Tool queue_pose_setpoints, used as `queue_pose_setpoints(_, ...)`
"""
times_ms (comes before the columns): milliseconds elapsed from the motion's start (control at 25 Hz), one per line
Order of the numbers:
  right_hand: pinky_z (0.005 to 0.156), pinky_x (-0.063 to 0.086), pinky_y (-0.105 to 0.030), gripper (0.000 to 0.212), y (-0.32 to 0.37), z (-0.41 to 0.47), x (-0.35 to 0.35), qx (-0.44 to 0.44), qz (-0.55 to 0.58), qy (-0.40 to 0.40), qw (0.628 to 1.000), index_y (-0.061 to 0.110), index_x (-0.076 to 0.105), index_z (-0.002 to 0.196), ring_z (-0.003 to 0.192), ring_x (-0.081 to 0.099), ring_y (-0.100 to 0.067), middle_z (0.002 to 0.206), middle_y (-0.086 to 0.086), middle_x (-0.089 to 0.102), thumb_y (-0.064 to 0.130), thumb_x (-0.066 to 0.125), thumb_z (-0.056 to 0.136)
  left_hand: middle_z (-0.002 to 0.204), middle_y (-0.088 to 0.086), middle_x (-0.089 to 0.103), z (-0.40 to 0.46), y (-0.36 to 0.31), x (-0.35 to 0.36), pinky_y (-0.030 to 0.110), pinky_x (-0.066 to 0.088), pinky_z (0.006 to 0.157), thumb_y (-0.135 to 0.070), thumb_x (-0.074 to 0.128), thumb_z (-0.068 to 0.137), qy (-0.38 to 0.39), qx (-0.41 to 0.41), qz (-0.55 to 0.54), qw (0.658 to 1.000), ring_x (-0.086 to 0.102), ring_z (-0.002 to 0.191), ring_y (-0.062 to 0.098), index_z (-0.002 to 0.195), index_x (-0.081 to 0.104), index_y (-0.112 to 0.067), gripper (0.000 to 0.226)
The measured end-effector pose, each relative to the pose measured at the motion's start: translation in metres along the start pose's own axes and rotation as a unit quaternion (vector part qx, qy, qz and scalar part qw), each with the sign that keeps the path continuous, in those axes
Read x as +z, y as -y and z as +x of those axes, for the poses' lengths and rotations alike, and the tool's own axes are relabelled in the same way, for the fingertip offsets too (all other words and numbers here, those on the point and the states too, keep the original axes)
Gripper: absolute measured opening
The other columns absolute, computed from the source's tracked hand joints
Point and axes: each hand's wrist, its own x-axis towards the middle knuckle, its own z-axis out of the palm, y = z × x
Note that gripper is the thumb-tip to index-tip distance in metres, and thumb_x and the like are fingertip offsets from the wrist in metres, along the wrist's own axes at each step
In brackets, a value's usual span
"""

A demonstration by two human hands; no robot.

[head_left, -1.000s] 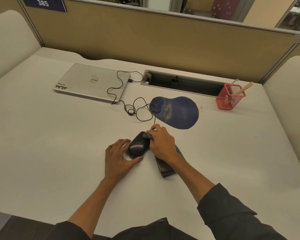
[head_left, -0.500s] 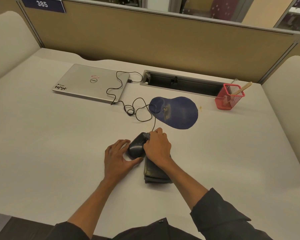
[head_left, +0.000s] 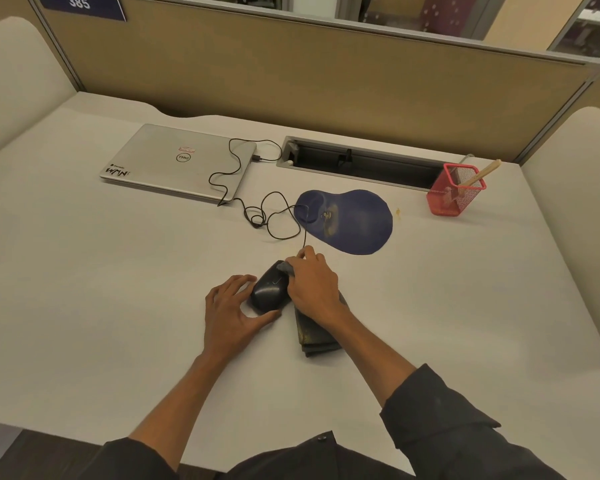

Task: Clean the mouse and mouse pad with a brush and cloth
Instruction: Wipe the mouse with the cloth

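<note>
A black wired mouse (head_left: 269, 291) lies on the white desk (head_left: 84, 289) near the middle. My left hand (head_left: 231, 311) cups its left side with fingers and thumb curled round it. My right hand (head_left: 312, 284) holds a folded dark grey cloth (head_left: 314, 336) against the mouse's right side and front; most of the cloth trails back under my wrist. A blue mouse pad (head_left: 349, 221) with dirty smudges lies just beyond the hands. A wooden brush handle (head_left: 482, 173) sticks out of a red mesh holder (head_left: 451, 195) at the far right.
A shut silver laptop (head_left: 181, 162) lies at the far left, with the mouse cable (head_left: 257, 216) looping from it across the desk. A cable slot (head_left: 361, 162) runs along the back by the partition wall. Padded dividers flank both sides.
My right hand has shifted with the cloth along the mouse, and the cloth's trailing end has swung from the right towards me. The left hand stays on the mouse.
</note>
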Motion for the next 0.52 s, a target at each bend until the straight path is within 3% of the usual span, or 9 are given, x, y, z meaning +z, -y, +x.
queue_pose_setpoints(240, 0.070, 0.037, -0.028, 0.029, -0.005, -0.009, 0.012, 0.003, -0.001, -0.046, 0.999, 0.017, 0.057, 0.120, 0.102, 0.045, -0.020, 0.122, -0.005, 0.047, 0.020, 0.056, 0.091, 0.120, -0.007, 0.062, -0.001, -0.003, 0.001, 0.036, 0.034, 0.101, -0.074, 0.056, 0.067, -0.011, -0.003, 0.023, 1.000, 0.052, 0.117, 0.012, 0.111, 0.067, -0.022, 0.069)
queue_pose_setpoints(520, 0.071, 0.039, -0.028, 0.025, -0.009, -0.015, 0.013, 0.002, 0.018, -0.037, 0.999, 0.017, 0.057, 0.116, 0.099, 0.046, -0.019, 0.116, -0.005, 0.046, 0.022, 0.055, 0.092, 0.120, -0.007, 0.062, -0.002, -0.003, 0.000, 0.042, 0.036, 0.100, -0.075, 0.055, 0.067, -0.004, -0.002, 0.024, 1.000, 0.052, 0.116, 0.013, 0.110, 0.068, -0.021, 0.070)
